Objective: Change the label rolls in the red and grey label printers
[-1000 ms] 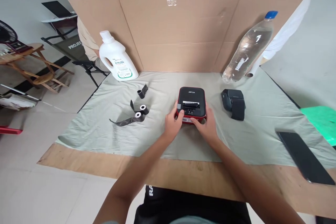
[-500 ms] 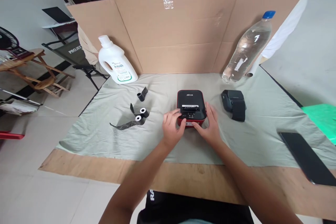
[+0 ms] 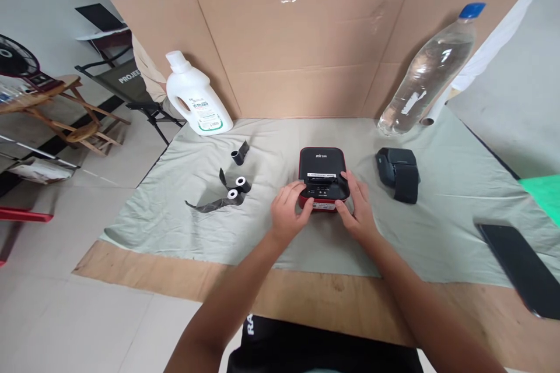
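Note:
A small black-and-red label printer [image 3: 324,162] sits flat on the grey-green cloth in front of me, its lid down. My left hand [image 3: 289,210] grips its left front corner, with the thumb on the front and the fingers along the side. On the other side, my right hand [image 3: 359,207] holds the right front corner, thumb at the front face and fingers on the side edge. To the left lie a small black roll [image 3: 238,155] and two black rolls with white cores, the nearer roll [image 3: 235,197] trailing a loose dark strip. A black strapped device [image 3: 399,173] rests to the right.
A white detergent bottle [image 3: 199,96] and a large clear water bottle [image 3: 431,73] stand before an upright cardboard panel [image 3: 301,41]. A black phone [image 3: 520,268] lies at the right, near the table's wooden edge [image 3: 306,297]. Someone's sleeve [image 3: 146,73] shows behind the panel.
My right thumb has slid right along the printer's front toward its corner. My left hand keeps its hold. The whole view has shifted slightly with my head.

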Demonstrator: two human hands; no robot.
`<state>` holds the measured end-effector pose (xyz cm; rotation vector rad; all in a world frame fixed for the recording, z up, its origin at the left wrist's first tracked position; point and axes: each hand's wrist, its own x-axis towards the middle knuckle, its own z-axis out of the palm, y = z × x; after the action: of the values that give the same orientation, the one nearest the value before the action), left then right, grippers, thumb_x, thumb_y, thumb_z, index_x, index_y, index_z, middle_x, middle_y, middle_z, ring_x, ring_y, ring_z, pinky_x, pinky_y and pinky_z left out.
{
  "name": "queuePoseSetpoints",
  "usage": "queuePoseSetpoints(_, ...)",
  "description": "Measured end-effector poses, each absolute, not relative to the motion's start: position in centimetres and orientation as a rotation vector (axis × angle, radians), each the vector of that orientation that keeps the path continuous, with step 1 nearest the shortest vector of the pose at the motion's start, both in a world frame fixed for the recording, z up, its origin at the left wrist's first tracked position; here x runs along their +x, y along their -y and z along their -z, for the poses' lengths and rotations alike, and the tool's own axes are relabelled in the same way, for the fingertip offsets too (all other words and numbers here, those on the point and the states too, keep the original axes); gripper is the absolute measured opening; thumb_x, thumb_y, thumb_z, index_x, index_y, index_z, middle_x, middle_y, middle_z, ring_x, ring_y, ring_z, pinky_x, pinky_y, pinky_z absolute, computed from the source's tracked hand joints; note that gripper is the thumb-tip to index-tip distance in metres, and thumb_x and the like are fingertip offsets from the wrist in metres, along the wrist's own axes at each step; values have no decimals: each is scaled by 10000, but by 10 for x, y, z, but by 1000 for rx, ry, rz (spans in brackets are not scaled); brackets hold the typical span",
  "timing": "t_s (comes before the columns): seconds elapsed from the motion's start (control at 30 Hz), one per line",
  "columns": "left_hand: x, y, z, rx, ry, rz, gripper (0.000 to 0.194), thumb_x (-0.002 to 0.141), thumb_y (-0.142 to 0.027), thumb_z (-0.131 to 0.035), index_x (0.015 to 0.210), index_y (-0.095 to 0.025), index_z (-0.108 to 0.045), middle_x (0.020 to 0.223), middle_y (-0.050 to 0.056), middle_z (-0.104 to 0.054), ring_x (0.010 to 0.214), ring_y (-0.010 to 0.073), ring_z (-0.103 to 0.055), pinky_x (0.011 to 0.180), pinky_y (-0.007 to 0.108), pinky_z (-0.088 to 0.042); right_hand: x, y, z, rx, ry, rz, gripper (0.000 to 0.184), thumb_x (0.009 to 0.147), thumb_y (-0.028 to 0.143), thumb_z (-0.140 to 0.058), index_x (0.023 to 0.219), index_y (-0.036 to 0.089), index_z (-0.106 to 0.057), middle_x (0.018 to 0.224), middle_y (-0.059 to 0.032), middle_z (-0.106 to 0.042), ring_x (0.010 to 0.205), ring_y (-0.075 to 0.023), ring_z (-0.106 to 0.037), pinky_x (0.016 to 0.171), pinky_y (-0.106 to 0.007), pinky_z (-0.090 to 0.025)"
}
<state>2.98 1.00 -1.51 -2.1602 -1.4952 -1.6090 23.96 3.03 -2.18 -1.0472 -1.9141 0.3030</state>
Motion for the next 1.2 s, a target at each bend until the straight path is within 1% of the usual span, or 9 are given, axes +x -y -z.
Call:
queuePoseSetpoints(0.13, 26, -11, 11, -2229, 1553, 1632, 228, 1038, -274, -506, 1186, -196, -660, 1159, 103, -754, 1103, 215, -719, 951, 341, -588, 238, -31, 19, -1061, 1912, -300, 707, 1055, 379, -479, 1698, 331, -191, 1568, -113, -511, 1381, -352, -504, 1143, -578, -443)
queuePoseSetpoints(0.23, 26, -11, 11, -2234, 1579, 1637, 244, 1048, -283, -474, 1175, -198, -665, 1160, 104, -755, 1111, 213, -720, 947, 336, -590, 237, -33, 18, -1061, 1899, -286, 701, 1054, 383, -466, 1698, 328, -194, 1545, -113, -532, 1357, -349, -516, 1144, -582, -438)
queuePoseSetpoints(0.53, 27, -13, 18, -2176, 1450, 1685, 222, 1044, -253, -495, 1125, -179, -688, 1110, 115, -767, 1077, 217, -720, 950, 368, -591, 236, -34, 22, -1054, 1909, -256, 660, 1048, 405, -461, 1671, 275, -287, 1554, -140, -521, 1397, -357, -495, 1173, -596, -399)
queuePoseSetpoints(0.67, 23, -13, 19, -2187, 1409, 1633, 233, 1048, -246, -492, 1092, -185, -712, 1112, 107, -782, 1054, 212, -727, 922, 376, -582, 235, -34, 22, -1031, 1903, -240, 658, 1052, 410, -466, 1670, 263, -295, 1564, -150, -516, 1406, -354, -497, 1173, -588, -396)
queuePoseSetpoints(0.8, 18, -13, 19, -2207, 1355, 1613, 243, 1046, -231, -493, 1104, -192, -726, 1145, 104, -785, 1037, 210, -735, 886, 372, -570, 234, -32, 22, -1073, 1903, -255, 655, 1050, 429, -452, 1663, 245, -312, 1567, -157, -513, 1434, -351, -481, 1191, -594, -380)
queuePoseSetpoints(0.93, 17, -13, 21, -2239, 1403, 1579, 276, 1053, -263, -474, 1127, -191, -730, 1156, 114, -778, 1043, 218, -730, 887, 380, -555, 236, -32, 22, -1097, 1918, -263, 664, 1046, 425, -437, 1668, 245, -290, 1589, -154, -495, 1442, -344, -478, 1195, -608, -374)
queuePoseSetpoints(1.0, 18, -13, 22, -2270, 1433, 1550, 304, 1057, -277, -456, 1178, -188, -721, 1212, 124, -762, 1083, 227, -713, 913, 389, -543, 238, -33, 22, -1081, 1934, -246, 658, 1053, 411, -416, 1676, 256, -269, 1603, -145, -485, 1438, -340, -481, 1190, -613, -374)
queuePoseSetpoints(1.1, 23, -10, 21, -2314, 1439, 1511, 348, 1055, -319, -469, 1288, -185, -690, 1383, 148, -693, 1127, 244, -665, 965, 408, -511, 241, -35, 23, -1063, 1959, -219, 651, 1067, 389, -376, 1689, 269, -227, 1612, -130, -486, 1421, -335, -487, 1187, -612, -373)
queuePoseSetpoints(1.2, 26, -6, 17, -2322, 1469, 1418, 375, 1038, -379, -511, 1324, -223, -696, 1499, 136, -621, 1072, 260, -619, 976, 437, -466, 243, -34, 25, -1056, 1969, -204, 654, 1076, 387, -357, 1699, 273, -191, 1617, -124, -483, 1408, -332, -492, 1187, -610, -377)
